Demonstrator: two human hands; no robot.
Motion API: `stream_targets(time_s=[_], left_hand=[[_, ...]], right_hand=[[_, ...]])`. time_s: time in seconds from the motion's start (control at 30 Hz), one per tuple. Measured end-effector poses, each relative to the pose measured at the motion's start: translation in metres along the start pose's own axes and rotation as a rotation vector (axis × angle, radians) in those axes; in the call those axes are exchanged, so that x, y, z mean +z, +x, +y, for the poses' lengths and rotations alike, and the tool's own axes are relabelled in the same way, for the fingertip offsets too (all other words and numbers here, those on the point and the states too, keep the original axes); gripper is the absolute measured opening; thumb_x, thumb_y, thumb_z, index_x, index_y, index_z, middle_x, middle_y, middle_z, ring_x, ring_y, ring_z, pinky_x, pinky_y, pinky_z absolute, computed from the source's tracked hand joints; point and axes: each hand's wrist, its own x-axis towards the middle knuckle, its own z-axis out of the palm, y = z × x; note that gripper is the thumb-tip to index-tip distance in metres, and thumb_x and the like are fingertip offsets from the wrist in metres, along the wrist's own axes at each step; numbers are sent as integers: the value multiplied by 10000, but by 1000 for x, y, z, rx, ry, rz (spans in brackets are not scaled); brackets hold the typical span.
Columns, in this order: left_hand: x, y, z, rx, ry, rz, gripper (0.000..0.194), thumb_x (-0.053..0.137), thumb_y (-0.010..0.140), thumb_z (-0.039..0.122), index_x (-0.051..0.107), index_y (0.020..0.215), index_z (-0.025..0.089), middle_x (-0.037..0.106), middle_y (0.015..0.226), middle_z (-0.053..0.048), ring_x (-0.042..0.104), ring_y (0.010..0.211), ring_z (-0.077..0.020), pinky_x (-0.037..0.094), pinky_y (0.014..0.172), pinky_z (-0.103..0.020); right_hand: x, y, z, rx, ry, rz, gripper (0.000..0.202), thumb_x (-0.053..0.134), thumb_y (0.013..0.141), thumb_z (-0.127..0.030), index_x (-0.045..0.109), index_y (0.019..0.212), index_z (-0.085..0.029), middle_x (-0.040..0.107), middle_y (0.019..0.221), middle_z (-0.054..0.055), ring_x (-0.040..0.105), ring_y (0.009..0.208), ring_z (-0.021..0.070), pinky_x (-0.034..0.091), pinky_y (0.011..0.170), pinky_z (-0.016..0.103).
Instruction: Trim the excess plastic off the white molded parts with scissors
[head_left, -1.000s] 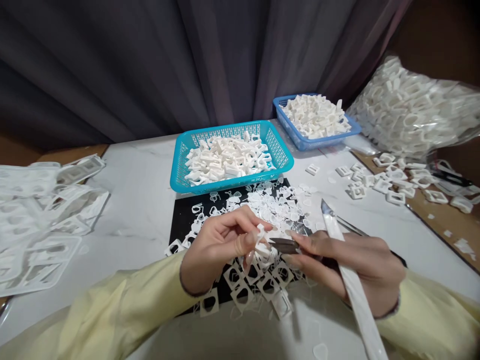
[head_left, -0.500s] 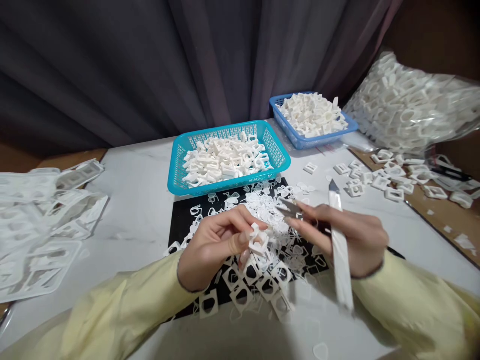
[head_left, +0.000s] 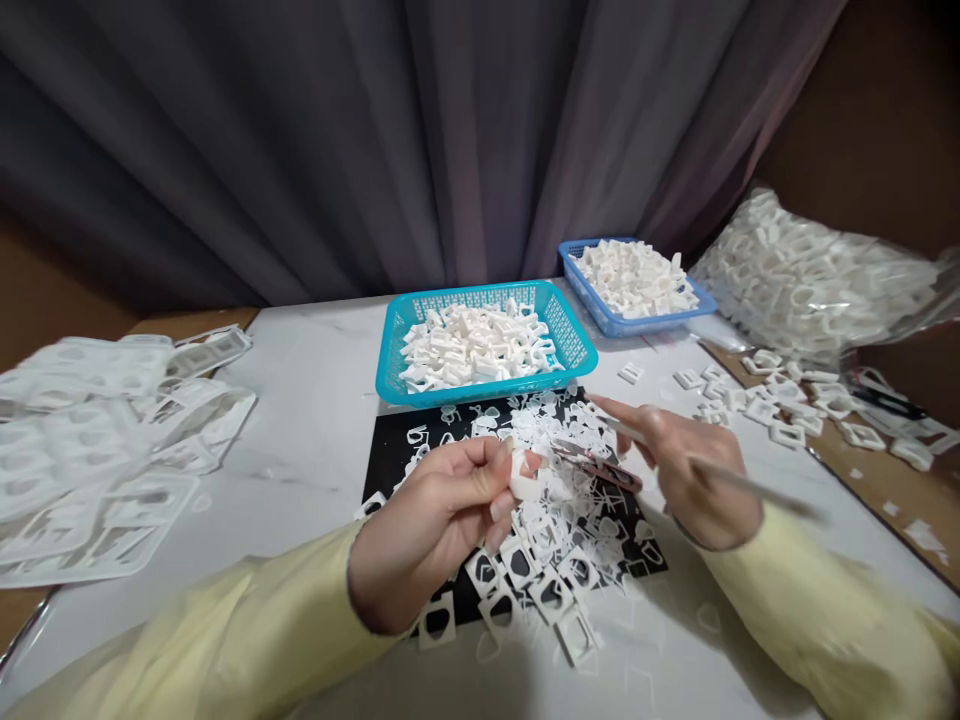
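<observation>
the left hand (head_left: 431, 515) pinches a small white part (head_left: 525, 486) above the middle of the black mat (head_left: 388, 452); its long axis is unclear. the right hand (head_left: 701, 475) grips a blurred knife (head_left: 757, 489), lengthwise across the palm, front end toward the mat's far right corner. tweezers (head_left: 615, 474) lie on white scraps (head_left: 562, 427) near the mat's right edge, tips pointing left and away.
</observation>
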Motion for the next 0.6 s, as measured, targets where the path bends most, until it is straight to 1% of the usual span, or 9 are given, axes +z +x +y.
stream_targets(time_s=[0.03,0.07,0.13,0.17,0.3,0.4,0.43,0.5,0.6], left_hand=[[0,-2,1,-3,-2,-8,111,573,812,152,590,705,126,471,628,15,365,473,-40,337,467,-132],[0,-4,2,-2,-2,-11,143,555,821,150,573,681,126,455,617,17,365,484,-46,343,480,-131],[0,-7,4,2,8,-10,172,531,830,146,554,661,127,443,612,14,365,502,-57,358,508,-138],[1,-8,4,10,12,-10,168,528,828,139,555,663,126,446,617,11,359,505,-59,364,518,-143],[0,-13,8,31,9,-7,154,520,836,136,572,691,125,440,600,13,351,507,-66,374,529,-158],[-2,-14,10,49,2,9,170,517,846,155,573,689,123,439,596,10,372,517,-70,371,512,-157],[-2,-14,10,57,1,12,171,522,844,156,572,684,123,445,602,8,377,518,-70,369,506,-156],[-3,-14,11,73,-1,18,181,529,840,153,561,664,125,456,610,4,389,520,-70,370,501,-158],[-2,-13,11,77,-3,30,180,542,831,148,555,653,125,474,629,-3,406,534,-72,374,500,-161]], right_hand=[[-7,3,-9,26,49,-11,433,259,978,-324,664,1056,-190,605,580,12,499,444,92,409,440,229],[-14,7,-19,57,111,-47,347,348,961,-313,674,1025,-211,608,571,-11,496,418,77,421,422,209],[-22,16,-37,173,349,-90,195,541,874,-313,680,986,-233,641,579,-30,531,408,74,437,386,184],[-25,20,-46,198,445,-110,177,595,837,-304,674,978,-232,646,562,-35,556,412,83,448,377,178],[-26,35,-66,276,732,-170,68,649,792,-258,642,810,-193,657,532,-26,608,432,106,499,393,166],[-25,42,-67,282,775,-245,76,684,757,-222,667,696,-180,673,559,-9,621,446,103,510,397,149],[-24,43,-65,277,764,-250,56,705,733,-208,685,686,-184,689,597,0,645,494,112,529,430,148],[-22,45,-62,277,754,-246,40,743,686,-192,706,674,-196,722,721,19,694,675,151,577,578,170],[-16,45,-60,303,826,-251,114,753,679,-204,666,606,-195,728,806,26,671,912,209,570,795,268]])
